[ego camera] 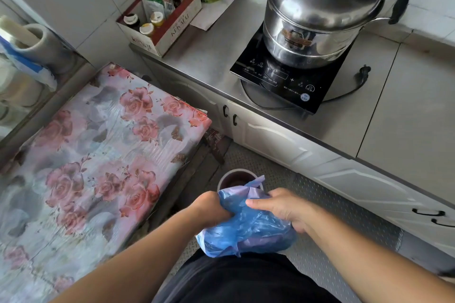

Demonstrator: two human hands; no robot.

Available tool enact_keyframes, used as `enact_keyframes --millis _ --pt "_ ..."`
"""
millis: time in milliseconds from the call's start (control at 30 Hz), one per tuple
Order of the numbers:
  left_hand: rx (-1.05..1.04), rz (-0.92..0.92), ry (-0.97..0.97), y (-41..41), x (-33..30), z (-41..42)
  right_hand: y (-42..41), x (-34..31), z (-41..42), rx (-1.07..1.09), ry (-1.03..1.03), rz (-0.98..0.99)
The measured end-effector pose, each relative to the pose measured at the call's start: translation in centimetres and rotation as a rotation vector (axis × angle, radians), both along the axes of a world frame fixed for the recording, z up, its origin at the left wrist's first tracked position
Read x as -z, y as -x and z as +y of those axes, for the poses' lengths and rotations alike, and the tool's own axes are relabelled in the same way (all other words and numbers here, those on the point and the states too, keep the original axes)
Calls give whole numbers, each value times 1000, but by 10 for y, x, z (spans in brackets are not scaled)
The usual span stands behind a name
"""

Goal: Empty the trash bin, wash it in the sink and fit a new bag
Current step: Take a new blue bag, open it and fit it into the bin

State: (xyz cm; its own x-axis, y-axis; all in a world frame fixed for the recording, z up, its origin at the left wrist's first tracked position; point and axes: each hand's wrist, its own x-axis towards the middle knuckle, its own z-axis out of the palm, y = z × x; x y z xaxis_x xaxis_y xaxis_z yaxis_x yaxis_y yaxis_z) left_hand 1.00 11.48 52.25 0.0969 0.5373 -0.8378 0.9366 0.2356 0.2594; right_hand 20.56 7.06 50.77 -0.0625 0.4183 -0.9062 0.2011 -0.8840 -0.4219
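Held up close to the body, over the floor (pixel 332 204): a blue bag (pixel 248 226), full and lumpy. Gripped by the left hand (pixel 211 206) at the bunched neck, likely to keep trash from spilling. Wrapped round by the right hand (pixel 288 209) from the other side, thumb on top. Lay slanted, neck up and away, fat end down and near. Just past it stood the small round bin (pixel 237 178), on the floor by the cupboard doors, mouth up, looked unlined. Farther off, on the counter (pixel 209 56), sat a big pot (pixel 322 7).
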Motion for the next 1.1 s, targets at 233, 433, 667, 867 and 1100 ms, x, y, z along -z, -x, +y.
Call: enact_keyframes --millis 233,433,667,867,1100 --pt "-50 2 -217 20 4 17 2 4 8 -121 -209 -385" --pt "-128 37 -248 35 5 30 -25 10 11 -50 -274 -691" --pt "-694 -27 -137 49 24 20 -61 22 -8 443 -234 -737" --pt "-1064 -51 -161 41 31 3 -74 39 -33 640 -132 -766" --pt "-1148 -368 -25 20 23 9 -72 43 -24 733 -51 -367"
